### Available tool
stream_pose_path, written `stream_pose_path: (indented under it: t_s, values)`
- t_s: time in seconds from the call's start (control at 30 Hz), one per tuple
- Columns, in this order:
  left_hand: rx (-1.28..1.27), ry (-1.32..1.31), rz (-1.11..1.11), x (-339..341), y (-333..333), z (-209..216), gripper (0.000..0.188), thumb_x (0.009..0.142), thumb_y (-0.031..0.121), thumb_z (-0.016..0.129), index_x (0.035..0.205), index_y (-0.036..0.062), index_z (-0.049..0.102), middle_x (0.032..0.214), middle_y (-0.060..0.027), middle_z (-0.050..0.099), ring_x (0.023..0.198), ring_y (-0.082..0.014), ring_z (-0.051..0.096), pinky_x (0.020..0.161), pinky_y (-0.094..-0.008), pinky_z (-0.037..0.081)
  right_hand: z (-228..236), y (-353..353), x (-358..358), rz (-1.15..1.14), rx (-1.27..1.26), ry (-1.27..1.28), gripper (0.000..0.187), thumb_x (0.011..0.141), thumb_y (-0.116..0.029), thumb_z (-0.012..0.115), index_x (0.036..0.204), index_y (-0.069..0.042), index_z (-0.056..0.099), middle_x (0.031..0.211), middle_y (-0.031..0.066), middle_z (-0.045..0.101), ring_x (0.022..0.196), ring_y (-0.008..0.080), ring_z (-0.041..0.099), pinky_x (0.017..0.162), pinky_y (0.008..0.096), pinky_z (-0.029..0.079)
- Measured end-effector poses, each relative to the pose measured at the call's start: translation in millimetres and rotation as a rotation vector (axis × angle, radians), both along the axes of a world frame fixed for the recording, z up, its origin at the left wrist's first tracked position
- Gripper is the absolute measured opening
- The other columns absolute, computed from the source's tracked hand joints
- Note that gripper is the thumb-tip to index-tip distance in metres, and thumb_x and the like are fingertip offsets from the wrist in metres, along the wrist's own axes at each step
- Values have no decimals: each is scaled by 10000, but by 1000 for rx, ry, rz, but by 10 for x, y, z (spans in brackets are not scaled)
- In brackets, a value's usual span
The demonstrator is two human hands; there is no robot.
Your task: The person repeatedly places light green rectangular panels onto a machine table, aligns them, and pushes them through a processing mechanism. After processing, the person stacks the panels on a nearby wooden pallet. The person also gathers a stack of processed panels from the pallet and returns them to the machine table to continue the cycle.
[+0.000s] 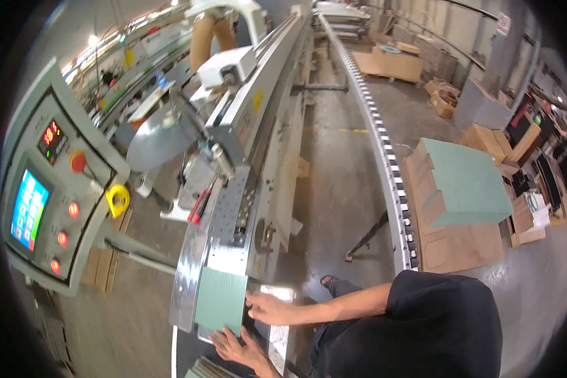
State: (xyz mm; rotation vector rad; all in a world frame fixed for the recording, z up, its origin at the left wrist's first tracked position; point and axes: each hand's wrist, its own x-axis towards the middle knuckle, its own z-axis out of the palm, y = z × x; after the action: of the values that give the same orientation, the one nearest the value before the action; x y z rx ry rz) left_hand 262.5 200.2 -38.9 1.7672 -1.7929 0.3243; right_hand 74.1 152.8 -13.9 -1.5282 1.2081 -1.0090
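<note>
Fingers (229, 337) splayed, L hand (247, 354) touches grn panel (220, 297), R hand (268, 309) at rt edge.

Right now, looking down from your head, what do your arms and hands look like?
Plain human ones: the right hand and left hand wear no gloves. The right forearm is bare, with no cables, below a loose, short, dark sleeve without visible markings. The left sleeve is out of view.
</note>
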Motion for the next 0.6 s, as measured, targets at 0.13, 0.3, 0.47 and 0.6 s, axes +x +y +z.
stream_pose_path:
  t_s: [0.13, 0.3, 0.47, 0.6]
  values:
    - [42, 24, -6, -114, -71, 91, 491, 875, 288, 716, 1283, 32, 624, 1364, -192, 569, 1394, -399, 384, 1100, -533, 258, 92, -87, -70, 0, -32, 2, 393, 897, -152, 585, 1253, 0, 515, 1087, 209, 598, 1005, 384, 586, 871, 444, 485]
    - [101, 94, -17, -488, -332, 254, 503, 836, 219, 750, 1287, 36, 621, 1377, -206, 560, 1425, -373, 351, 1122, -538, 226, 15, -317, -331, -96, -125, 28, 418, 895, -137, 637, 1270, 4, 517, 964, 140, 574, 819, 270, 638, 772, 394, 521]
    - [130, 100, -7, -877, -671, 286, 494, 833, 211, 750, 1274, 29, 624, 1370, -223, 560, 1430, -368, 347, 1126, -549, 220, 84, -657, -708, -127, -139, -2, 312, 885, -93, 650, 1161, 9, 548, 922, 145, 586, 724, 259, 643, 691, 398, 530]
    - [133, 92, -34, -1218, -973, 302, 476, 824, 195, 752, 1250, 20, 629, 1369, -242, 549, 1424, -376, 355, 1122, -557, 220, 201, -945, -1060, -136, -100, -74, 278, 887, -73, 637, 1141, 13, 564, 931, 162, 595, 725, 267, 647, 681, 392, 532]
